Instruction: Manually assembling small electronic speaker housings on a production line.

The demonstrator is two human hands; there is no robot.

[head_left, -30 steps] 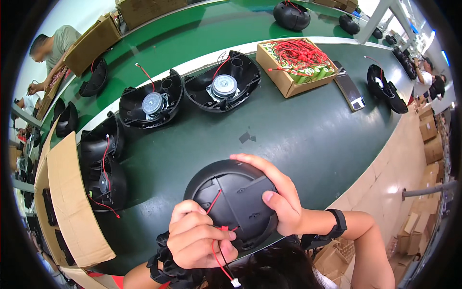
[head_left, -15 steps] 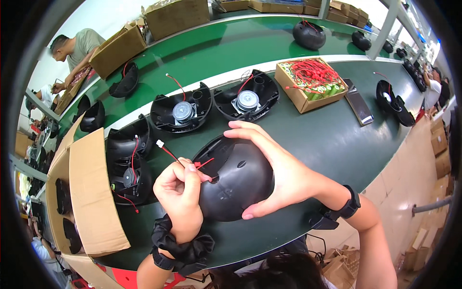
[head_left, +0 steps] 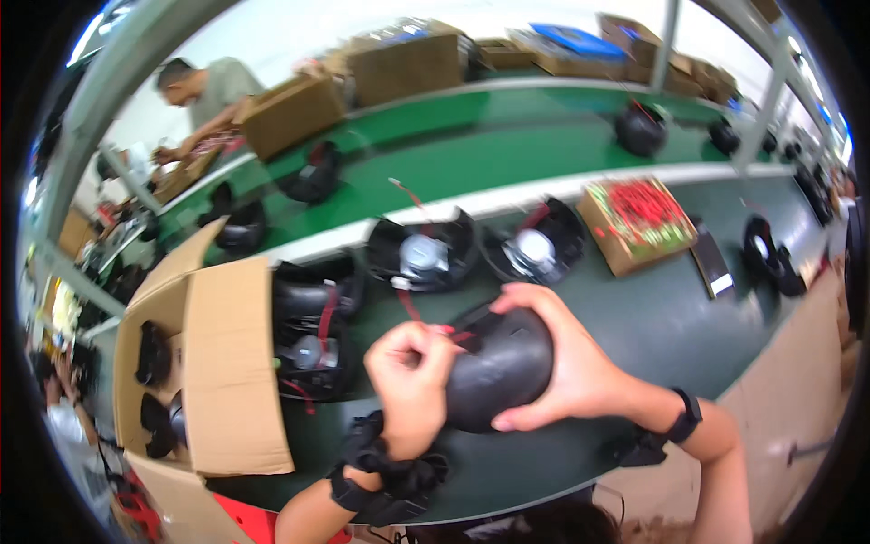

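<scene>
My right hand (head_left: pixel 580 367) wraps round the right side of a rounded black plastic shell (head_left: pixel 503 376), thumb below and fingers over the top. With finger and thumb together, my left hand (head_left: pixel 408 381) pinches a red wire (head_left: pixel 410 306) at the shell's left edge. A white plug sits on the wire's upper end. The exact pinch point is blurred. Just beyond my hands lie two open black half-shells, each with a round silver speaker (head_left: pixel 423 256) and a red lead. More black half-shells (head_left: pixel 313 349) stand to the left.
An open cardboard box (head_left: pixel 231 372) with black shells stands at left. A small carton of red wires and green cells (head_left: pixel 639 218) and a dark phone (head_left: pixel 713 263) lie at right. Behind runs a green conveyor belt (head_left: pixel 435 177) carrying shells. A co-worker (head_left: pixel 213 95) sits far left.
The whole view has swung left, so everything sits further right, and the picture is blurrier. Both hands keep their hold on the shell and wire.
</scene>
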